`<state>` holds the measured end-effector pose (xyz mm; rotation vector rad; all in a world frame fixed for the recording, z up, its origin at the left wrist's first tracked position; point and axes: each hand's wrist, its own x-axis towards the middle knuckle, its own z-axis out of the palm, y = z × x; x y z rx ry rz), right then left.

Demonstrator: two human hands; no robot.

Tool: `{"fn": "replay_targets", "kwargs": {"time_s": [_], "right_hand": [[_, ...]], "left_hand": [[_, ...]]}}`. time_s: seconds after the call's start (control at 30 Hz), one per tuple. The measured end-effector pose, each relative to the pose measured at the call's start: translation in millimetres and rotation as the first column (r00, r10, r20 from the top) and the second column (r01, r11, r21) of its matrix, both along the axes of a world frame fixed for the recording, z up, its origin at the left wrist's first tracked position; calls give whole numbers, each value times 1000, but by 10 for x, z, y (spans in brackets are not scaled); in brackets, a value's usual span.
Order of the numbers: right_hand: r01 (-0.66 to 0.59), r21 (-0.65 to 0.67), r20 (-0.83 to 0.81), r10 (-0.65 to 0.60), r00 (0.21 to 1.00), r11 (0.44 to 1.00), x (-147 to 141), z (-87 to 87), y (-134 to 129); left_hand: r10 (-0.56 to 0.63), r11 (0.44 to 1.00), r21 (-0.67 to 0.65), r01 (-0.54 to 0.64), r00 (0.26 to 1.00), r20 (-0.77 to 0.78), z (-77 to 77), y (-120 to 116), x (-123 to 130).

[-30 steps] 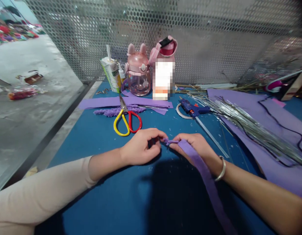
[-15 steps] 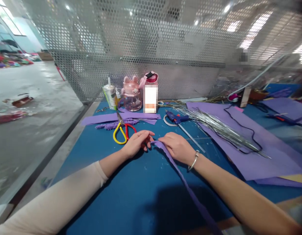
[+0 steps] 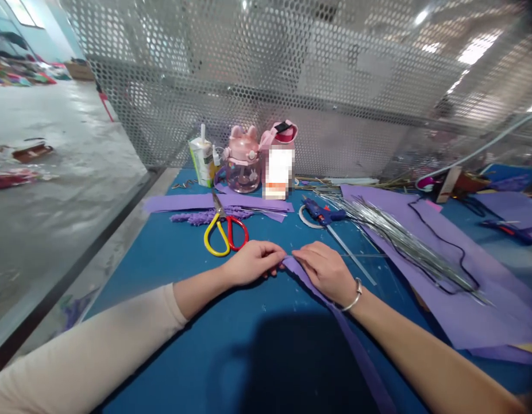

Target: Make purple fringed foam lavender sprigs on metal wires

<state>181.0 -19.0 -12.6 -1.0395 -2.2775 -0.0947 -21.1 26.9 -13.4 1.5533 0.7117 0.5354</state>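
Observation:
A long purple paper strip [image 3: 349, 328] runs from between my hands down toward the table's front edge. My left hand [image 3: 258, 261] pinches the strip's upper end. Close beside it, my right hand [image 3: 326, 271], with a silver bracelet at the wrist, has its fingers closed on the same strip. A thin wire seems to extend rightward from my right hand. Scissors [image 3: 228, 234] with one yellow and one red handle lie just behind my left hand. The blue glue gun [image 3: 324, 213], with a clear glue stick, rests behind my right hand.
Purple strips [image 3: 180, 202] and a fuzzy purple piece [image 3: 197, 217] lie at the back left. Behind them stand a drink carton [image 3: 201, 161], a pink bottle [image 3: 243, 164] and another pink container. Silver wires [image 3: 412, 247] and a black cord lie over purple sheets [image 3: 447, 307] at the right.
My left hand has closed on the strip's end, its fingers now pressed together. Both hands are nearer each other. The whole view has shifted slightly.

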Motion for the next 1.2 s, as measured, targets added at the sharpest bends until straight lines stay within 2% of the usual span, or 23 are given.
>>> {"fn": "replay_targets", "kwargs": {"time_s": [0.13, 0.3, 0.5, 0.6, 0.73, 0.87, 1.0, 1.1, 1.2], "right_hand": [[-22, -23, 9, 22, 1000, 999, 28, -18, -54], [-5, -115, 5, 5, 1000, 993, 42, -74, -92], [6, -141, -12, -8, 1000, 990, -10, -48, -93], [5, -126, 5, -4, 1000, 992, -39, -22, -102], [-8, -123, 18, 11, 1000, 992, -51, -31, -109], [-38, -154, 48, 46, 998, 987, -23, 16, -94], [-23, -113, 140, 39, 989, 993, 47, 208, -52], [-25, -78, 199, 40, 979, 997, 99, 330, 1], [-33, -81, 170, 47, 984, 996, 128, 306, 68]], "left_hand": [[-50, 999, 12, 51, 994, -94, 35, -21, 1], [-40, 997, 53, 52, 979, -201, 35, -57, 19], [50, 999, 25, -46, 988, -144, 113, -113, -11], [19, 1000, 3, -19, 994, -109, 137, -118, -33], [-8, 999, 34, 12, 995, -104, 93, -104, -51], [-57, 994, -96, 47, 993, -99, 67, -82, -34], [-95, 977, -197, 86, 995, -37, 127, -52, 63], [-49, 976, -214, 49, 999, 2, 170, -37, 144], [28, 965, -261, -23, 1000, 13, 161, -30, 180]]}}
